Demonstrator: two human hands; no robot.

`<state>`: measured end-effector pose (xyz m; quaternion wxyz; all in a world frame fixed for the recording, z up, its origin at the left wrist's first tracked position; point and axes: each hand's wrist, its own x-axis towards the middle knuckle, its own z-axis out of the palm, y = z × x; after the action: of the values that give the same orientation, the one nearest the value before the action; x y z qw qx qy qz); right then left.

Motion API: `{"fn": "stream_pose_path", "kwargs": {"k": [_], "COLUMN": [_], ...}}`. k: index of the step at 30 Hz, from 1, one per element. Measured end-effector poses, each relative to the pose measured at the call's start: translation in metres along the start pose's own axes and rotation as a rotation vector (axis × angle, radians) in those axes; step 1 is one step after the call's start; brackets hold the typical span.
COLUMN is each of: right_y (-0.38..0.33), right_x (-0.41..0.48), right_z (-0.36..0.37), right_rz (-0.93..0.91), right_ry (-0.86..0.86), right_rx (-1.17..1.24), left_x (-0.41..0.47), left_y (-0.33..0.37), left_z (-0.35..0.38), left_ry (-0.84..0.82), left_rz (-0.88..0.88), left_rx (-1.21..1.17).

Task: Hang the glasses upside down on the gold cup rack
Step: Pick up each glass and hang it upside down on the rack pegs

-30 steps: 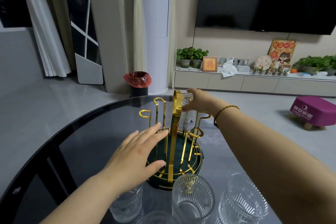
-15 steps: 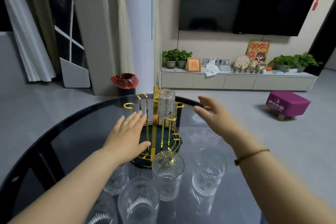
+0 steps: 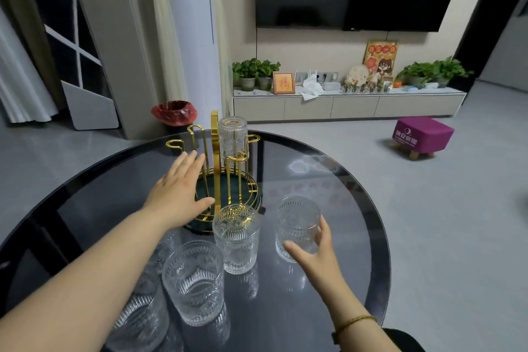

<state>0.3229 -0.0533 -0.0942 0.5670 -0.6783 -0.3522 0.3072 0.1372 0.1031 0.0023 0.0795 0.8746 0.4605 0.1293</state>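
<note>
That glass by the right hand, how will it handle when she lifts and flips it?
The upright glass by the right hand looks rigid and breakable, so a knock on the gold rack could chip it. Its ribbed, embossed wall probably aids grip. It looks thick-walled, likely heavy for its size. On the glossy glass table it may slide if nudged.

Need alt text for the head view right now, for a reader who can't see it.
One glass hangs upside down on the gold cup rack; the left hand rests on the rack's base while the right hand reaches an upright glass.
</note>
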Motion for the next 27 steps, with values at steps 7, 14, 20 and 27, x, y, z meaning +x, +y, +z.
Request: {"fn": "stream_pose_path", "kwargs": {"k": [7,14,20,27], "right_y": [0.011,0.012,0.011,-0.023], "right_x": [0.012,0.015,0.015,0.046], "right_z": [0.018,0.016,0.009,-0.02], "right_rz": [0.025,-0.017,-0.064,-0.104], "right_ry": [0.223,0.241,0.153,0.117], "right_rx": [-0.306,-0.317,-0.166,-0.092], "left_x": [0.0,0.001,-0.002,0.007], "left_y": [0.001,-0.001,0.0,-0.006], "left_z": [0.001,0.001,0.001,-0.005], "left_ry": [0.008,0.008,-0.002,0.042], "left_rz": [-0.012,-0.005,0.009,0.056], "left_rx": [-0.032,-0.029,-0.018,0.001]}}
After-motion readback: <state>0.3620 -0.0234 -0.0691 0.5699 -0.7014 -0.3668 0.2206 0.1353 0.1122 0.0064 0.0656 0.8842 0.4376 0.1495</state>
